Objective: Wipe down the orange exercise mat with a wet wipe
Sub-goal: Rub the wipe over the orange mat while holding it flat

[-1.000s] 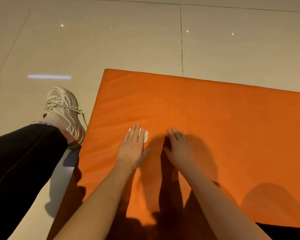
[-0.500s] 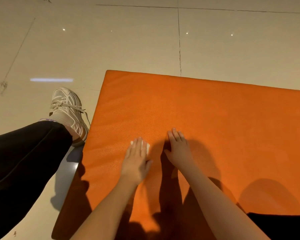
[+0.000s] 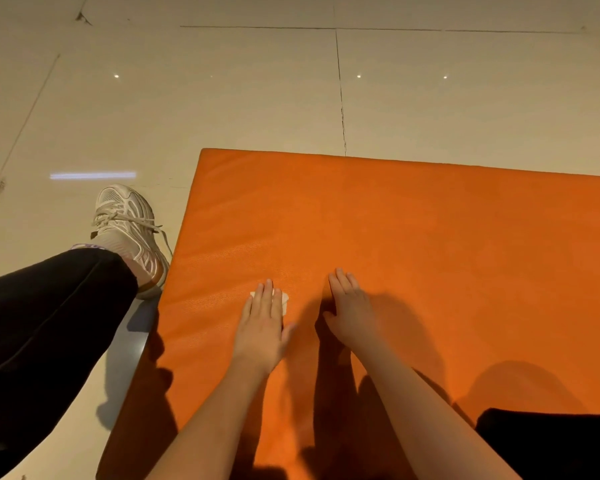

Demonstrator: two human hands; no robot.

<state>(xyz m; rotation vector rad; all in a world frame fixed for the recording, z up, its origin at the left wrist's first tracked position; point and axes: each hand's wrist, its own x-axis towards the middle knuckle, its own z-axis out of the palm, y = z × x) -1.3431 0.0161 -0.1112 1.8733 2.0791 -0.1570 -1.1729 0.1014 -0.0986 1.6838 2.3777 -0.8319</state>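
Under the flat, straight-fingered left hand point(image 3: 262, 329), the white wet wipe point(image 3: 285, 302) should be drawn evenly over the orange padded mat point(image 3: 430, 254)

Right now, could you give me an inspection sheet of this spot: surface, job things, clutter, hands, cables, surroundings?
Surface: orange exercise mat lies flat on the tiled floor.
Job's things: white wet wipe on the mat near its left edge, mostly hidden under fingers.
Clutter: nothing seen.
Grips: left hand flat, fingers straight, presses the wipe; right hand rests on the mat beside it, holding nothing.
Cables: nothing seen.
Surroundings: white sneaker and black trouser leg beside the mat's left edge.
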